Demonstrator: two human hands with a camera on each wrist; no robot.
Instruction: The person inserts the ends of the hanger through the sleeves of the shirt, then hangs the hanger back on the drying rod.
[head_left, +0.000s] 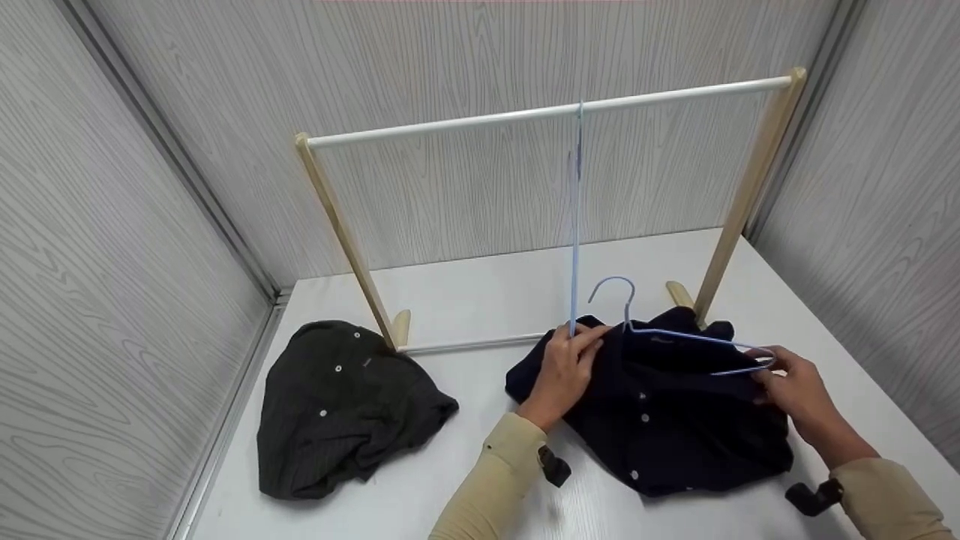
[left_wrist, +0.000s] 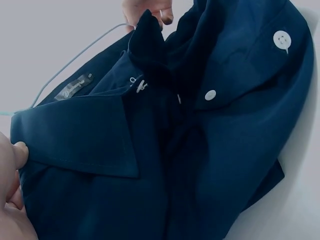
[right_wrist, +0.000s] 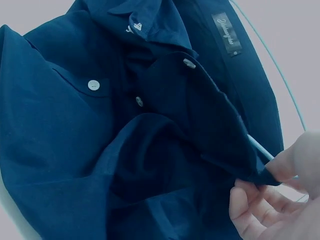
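Observation:
A dark navy button-up shirt (head_left: 697, 442) lies bunched on the table, its neck open and its label (left_wrist: 74, 87) showing in both wrist views. My left hand (head_left: 566, 367) grips the shirt at the left side of its collar (left_wrist: 75, 135). On the other side my right hand (head_left: 799, 386) pinches the front edge of the neck opening (right_wrist: 260, 170) between thumb and fingers. A light blue wire clothes hanger (head_left: 679, 334) sits partly inside the neck, its hook standing up. The hanger's right end pokes out beside my right hand; its left end is hidden by cloth.
Behind stands a garment rack with a white rail (head_left: 450, 126) and wooden legs (head_left: 750, 184). A second blue hanger (head_left: 575, 247) hangs edge-on from the rail, just above my left hand. A dark grey shirt (head_left: 337, 420) lies crumpled at left. Pale panels (head_left: 480, 67) enclose the table.

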